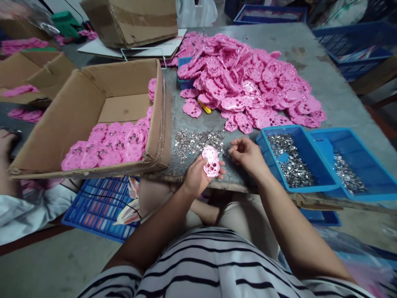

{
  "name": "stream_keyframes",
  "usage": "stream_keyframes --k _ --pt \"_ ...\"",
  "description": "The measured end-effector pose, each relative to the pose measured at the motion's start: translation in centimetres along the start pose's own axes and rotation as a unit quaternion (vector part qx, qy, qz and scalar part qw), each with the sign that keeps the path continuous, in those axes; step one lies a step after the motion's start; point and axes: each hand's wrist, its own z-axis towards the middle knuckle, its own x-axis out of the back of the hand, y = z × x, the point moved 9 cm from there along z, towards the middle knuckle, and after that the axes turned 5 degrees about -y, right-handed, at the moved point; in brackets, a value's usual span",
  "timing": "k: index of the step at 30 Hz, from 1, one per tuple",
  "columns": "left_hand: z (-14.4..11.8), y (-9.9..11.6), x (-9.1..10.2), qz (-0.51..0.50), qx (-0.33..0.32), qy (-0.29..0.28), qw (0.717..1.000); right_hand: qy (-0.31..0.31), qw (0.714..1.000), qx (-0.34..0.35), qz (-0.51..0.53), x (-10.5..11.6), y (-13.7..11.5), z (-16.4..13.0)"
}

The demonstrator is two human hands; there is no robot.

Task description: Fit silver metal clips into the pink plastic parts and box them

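In my left hand point(197, 176) lies a pink plastic plate point(211, 159) with several round holes, held near the table's front edge. My right hand point(246, 155) is just to the right of it, fingers curled with the thumb against them; whatever they pinch, if anything, is too small to make out. Behind the left hand, small shiny metal pieces point(192, 140) are scattered on the table. A large heap of similar pink pieces point(242, 82) covers the table beyond both hands. A yellow-handled tool point(204, 106) sticks out at the heap's near edge.
On the left stands an open cardboard box point(166, 120) with pink pieces inside. Two blue bins point(322, 174) of metal pieces sit at the right. Another person's sleeve point(34, 211) shows at far left, above a blue crate point(93, 236). A second carton point(139, 20) is at the back.
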Motion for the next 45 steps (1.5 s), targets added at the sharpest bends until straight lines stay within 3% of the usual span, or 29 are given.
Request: stream_keyframes --k 3,8,16,20,38,42,45 --pt "0.2 -0.2 0.0 0.005 0.001 -0.002 1.000 -0.065 0.980 -0.055 0.178 -1.5 0.6 -1.8" --pt "0.2 -0.5 -0.3 0.035 -0.005 0.012 0.999 -0.091 0.955 -0.101 0.263 -2.9 0.9 -3.3" --pt "-0.1 -0.6 -0.4 0.049 -0.009 0.047 0.998 -0.055 0.977 -0.044 0.200 -3.4 0.5 -3.9" --pt "0.0 -0.6 -0.2 0.040 -0.009 0.069 0.997 -0.042 0.978 -0.064 0.192 -3.9 1.2 -4.2" --pt "0.1 -0.8 -0.4 0.028 0.001 0.050 0.998 -0.044 0.964 -0.088 0.249 -4.4 1.1 -4.2" --pt "-0.4 -0.5 -0.3 0.021 -0.009 0.045 0.999 -0.009 0.958 -0.071 0.276 -3.8 0.7 -4.5" --pt "-1.2 -0.1 -0.2 0.042 -0.040 0.047 0.997 0.027 0.969 -0.042 0.242 -2.8 0.2 -4.6"
